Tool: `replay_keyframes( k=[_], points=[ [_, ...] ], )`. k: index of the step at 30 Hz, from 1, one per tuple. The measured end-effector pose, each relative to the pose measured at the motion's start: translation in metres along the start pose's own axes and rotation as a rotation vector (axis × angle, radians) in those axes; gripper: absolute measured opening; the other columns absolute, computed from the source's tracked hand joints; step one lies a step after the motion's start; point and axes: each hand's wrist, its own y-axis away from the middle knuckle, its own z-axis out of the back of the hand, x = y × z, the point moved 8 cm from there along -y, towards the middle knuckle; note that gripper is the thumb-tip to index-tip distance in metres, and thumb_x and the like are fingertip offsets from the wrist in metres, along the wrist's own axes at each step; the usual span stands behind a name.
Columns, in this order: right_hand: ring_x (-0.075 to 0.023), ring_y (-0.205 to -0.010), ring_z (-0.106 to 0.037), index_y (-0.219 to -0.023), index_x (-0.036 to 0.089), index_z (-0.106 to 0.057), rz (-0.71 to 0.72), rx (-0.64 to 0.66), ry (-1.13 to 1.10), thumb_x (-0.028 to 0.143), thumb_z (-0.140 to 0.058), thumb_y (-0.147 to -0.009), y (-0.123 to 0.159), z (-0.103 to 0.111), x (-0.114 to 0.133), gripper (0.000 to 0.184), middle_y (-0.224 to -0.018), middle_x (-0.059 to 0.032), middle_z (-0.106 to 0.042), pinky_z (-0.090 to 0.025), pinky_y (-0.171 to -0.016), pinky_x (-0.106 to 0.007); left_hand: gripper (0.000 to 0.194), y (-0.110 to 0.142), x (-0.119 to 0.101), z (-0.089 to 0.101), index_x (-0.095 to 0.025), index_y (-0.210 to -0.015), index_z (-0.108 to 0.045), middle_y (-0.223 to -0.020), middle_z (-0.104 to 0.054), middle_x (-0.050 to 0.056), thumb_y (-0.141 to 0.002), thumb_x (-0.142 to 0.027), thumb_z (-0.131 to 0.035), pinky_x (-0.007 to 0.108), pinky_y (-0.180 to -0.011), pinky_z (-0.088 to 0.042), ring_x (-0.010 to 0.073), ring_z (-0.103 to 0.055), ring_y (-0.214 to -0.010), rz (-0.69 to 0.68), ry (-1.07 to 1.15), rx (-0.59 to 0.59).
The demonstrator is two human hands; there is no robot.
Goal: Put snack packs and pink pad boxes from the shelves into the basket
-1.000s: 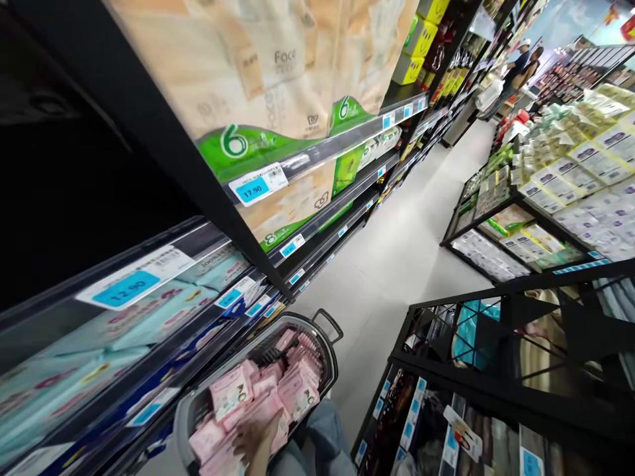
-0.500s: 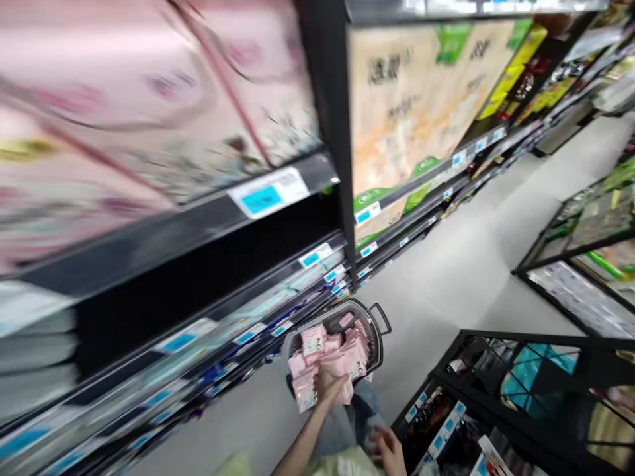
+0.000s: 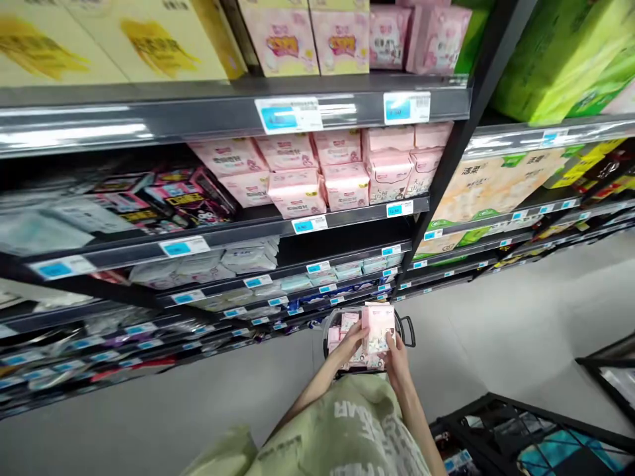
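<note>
A pink packet (image 3: 380,324) with pale printing is held up over the basket between both hands. My left hand (image 3: 353,338) grips its left side. My right hand (image 3: 395,347) holds its lower right corner, thumb on the front. Below it stands a grey basket (image 3: 325,330) with a dark handle, partly hidden by the hands and packet. Several more pink packets (image 3: 350,320) lie in the basket.
A tall dark shelf rack (image 3: 238,228) runs along the left and ahead, with price tags on its edges. Similar pink packs (image 3: 347,185) stand on one shelf. Tissue packs (image 3: 491,178) fill the bay to the right. A black wire rack (image 3: 496,413) stands at lower right.
My view has swung left and back, showing more shelves. My right hand, earlier apart near the body, has come up to the packet. The packet is now lifted above the basket in both hands.
</note>
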Motion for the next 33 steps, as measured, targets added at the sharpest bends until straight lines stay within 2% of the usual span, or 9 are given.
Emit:
replay_keyframes(
  k=[3, 6, 10, 14, 21, 25, 30, 33],
  points=[
    [-0.0249, -0.092, -0.077, -0.119, 0.022, -0.071, 0.045, -0.047, 0.043, 0.056, -0.096, -0.063, 0.004, 0.002, 0.013, 0.070, -0.116, -0.0085, -0.079, -0.063, -0.067, -0.028, 0.072, 0.013, -0.010, -0.001, -0.020, -0.139, -0.067, -0.143, -0.070, 0.015, -0.074, -0.042, -0.092, 0.047, -0.117, -0.045, 0.0380, -0.058, -0.141, -0.084, -0.009, -0.074],
    [-0.0255, -0.094, -0.077, -0.121, 0.022, -0.071, 0.070, -0.037, 0.061, 0.055, -0.096, -0.063, 0.012, 0.000, 0.017, 0.071, -0.119, -0.0087, -0.079, -0.064, -0.068, -0.029, 0.074, 0.024, -0.009, 0.003, -0.023, -0.140, -0.066, -0.142, -0.070, 0.014, -0.073, -0.041, -0.093, 0.046, -0.115, -0.047, 0.0359, -0.062, -0.137, -0.094, -0.018, -0.130],
    [-0.0270, -0.097, -0.078, -0.127, 0.022, -0.071, 0.062, -0.015, 0.088, 0.053, -0.097, -0.061, 0.023, -0.001, 0.016, 0.078, -0.121, -0.0104, -0.079, -0.064, -0.067, -0.028, 0.077, 0.034, -0.008, 0.011, -0.022, -0.139, -0.066, -0.138, -0.073, 0.015, -0.070, -0.043, -0.094, 0.046, -0.111, -0.050, 0.0371, -0.064, -0.134, -0.095, -0.021, -0.165],
    [-0.0298, -0.107, -0.077, -0.133, 0.023, -0.067, 0.098, 0.036, 0.122, 0.050, -0.097, -0.064, 0.031, -0.002, 0.018, 0.079, -0.128, -0.0123, -0.078, -0.065, -0.074, -0.031, 0.072, 0.042, -0.012, 0.015, -0.019, -0.139, -0.067, -0.139, -0.072, 0.016, -0.075, -0.043, -0.090, 0.045, -0.105, -0.053, 0.0406, -0.063, -0.134, -0.121, -0.074, -0.182],
    [-0.0311, -0.104, -0.078, -0.132, 0.022, -0.065, 0.132, 0.057, 0.115, 0.050, -0.096, -0.063, 0.030, -0.002, 0.011, 0.081, -0.127, -0.0139, -0.078, -0.066, -0.075, -0.035, 0.073, 0.053, -0.018, 0.021, -0.020, -0.137, -0.067, -0.144, -0.068, 0.018, -0.073, -0.045, -0.093, 0.044, -0.106, -0.053, 0.0354, -0.067, -0.128, -0.199, -0.096, -0.228],
    [-0.0326, -0.106, -0.078, -0.131, 0.021, -0.064, 0.154, 0.046, 0.123, 0.051, -0.095, -0.063, 0.026, -0.003, 0.010, 0.081, -0.128, -0.0155, -0.078, -0.065, -0.078, -0.038, 0.079, 0.054, -0.018, 0.028, -0.021, -0.141, -0.065, -0.142, -0.070, 0.018, -0.072, -0.048, -0.093, 0.041, -0.096, -0.056, 0.0337, -0.070, -0.121, -0.193, -0.100, -0.273],
    [-0.0321, -0.111, -0.076, -0.130, 0.018, -0.063, 0.316, 0.008, 0.220, 0.050, -0.091, -0.067, 0.028, -0.002, 0.024, 0.076, -0.126, -0.0165, -0.078, -0.063, -0.092, -0.042, 0.079, 0.049, -0.020, 0.032, -0.024, -0.146, -0.060, -0.137, -0.071, 0.015, -0.077, -0.049, -0.090, 0.033, -0.086, -0.056, 0.0292, -0.070, -0.117, -0.204, -0.102, -0.301],
    [-0.0315, -0.110, -0.074, -0.129, 0.018, -0.067, 0.552, -0.056, 0.414, 0.045, -0.088, -0.073, 0.038, -0.001, 0.043, 0.065, -0.126, -0.0153, -0.077, -0.061, -0.091, -0.042, 0.071, 0.040, -0.013, 0.020, -0.024, -0.139, -0.064, -0.136, -0.071, 0.014, -0.079, -0.053, -0.088, 0.038, -0.090, -0.057, 0.0294, -0.069, -0.117, -0.160, 0.055, -0.202]
  ],
)
